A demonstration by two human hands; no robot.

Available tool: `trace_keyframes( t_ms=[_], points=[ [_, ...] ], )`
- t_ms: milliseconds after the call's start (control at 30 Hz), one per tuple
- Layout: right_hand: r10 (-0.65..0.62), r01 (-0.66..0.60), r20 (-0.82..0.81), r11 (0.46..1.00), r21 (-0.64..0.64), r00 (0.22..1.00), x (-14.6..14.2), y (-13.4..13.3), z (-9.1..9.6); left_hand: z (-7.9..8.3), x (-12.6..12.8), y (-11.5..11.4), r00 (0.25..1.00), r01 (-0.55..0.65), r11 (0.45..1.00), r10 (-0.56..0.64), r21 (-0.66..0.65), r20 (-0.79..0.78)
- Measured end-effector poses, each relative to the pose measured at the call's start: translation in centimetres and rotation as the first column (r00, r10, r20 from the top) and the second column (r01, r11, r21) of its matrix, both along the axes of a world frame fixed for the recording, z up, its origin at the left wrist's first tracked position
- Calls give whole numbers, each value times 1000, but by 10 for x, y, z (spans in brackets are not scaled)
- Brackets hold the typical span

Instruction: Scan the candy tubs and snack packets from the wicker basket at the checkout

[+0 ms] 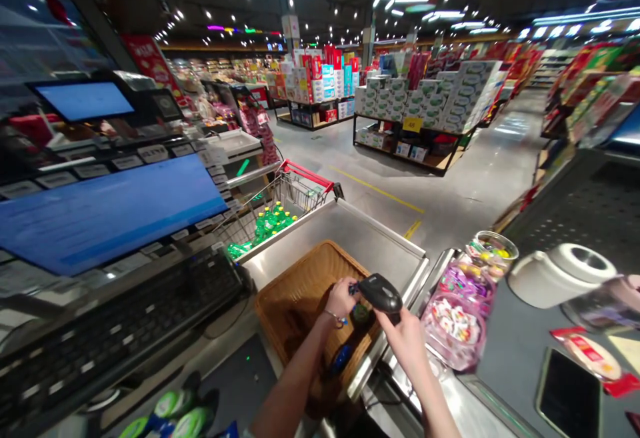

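Right hand (pixel 403 343): clenched on handheld barcode scanner (pixel 379 293) | scanner long axis: near level, nose toward left hand (pixel 341 298), the nearer hand | left hand: closed on small dark item (pixel 353 287), mostly hidden | below: wicker basket (pixel 320 255) on steel counter (pixel 353 231)

No text readable (yellow shelf tag (pixel 412 124) too blurred).

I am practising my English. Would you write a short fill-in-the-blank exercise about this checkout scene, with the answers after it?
1. The black handheld scanner is held in the person's ____ hand.
2. A thin bracelet circles the person's ____ wrist.
3. The bottles in the shopping cart are ____.

Answers: right; left; green.
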State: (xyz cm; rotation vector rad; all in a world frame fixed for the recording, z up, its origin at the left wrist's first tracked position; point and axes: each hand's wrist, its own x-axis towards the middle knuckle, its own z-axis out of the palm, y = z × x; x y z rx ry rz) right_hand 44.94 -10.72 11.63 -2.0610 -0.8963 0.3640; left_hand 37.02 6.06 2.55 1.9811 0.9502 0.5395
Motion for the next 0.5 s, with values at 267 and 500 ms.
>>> trace_keyframes(
  t_ms=[267,500],
  points=[
    [247,-249,44,968,33,968,-46,14,21,34,-100,15,614,-71,548,683,-834,396],
    [555,-553,80,832,-51,828,-96,18,40,44,-173,0,397,175,333,837,-926,376]
  ],
)
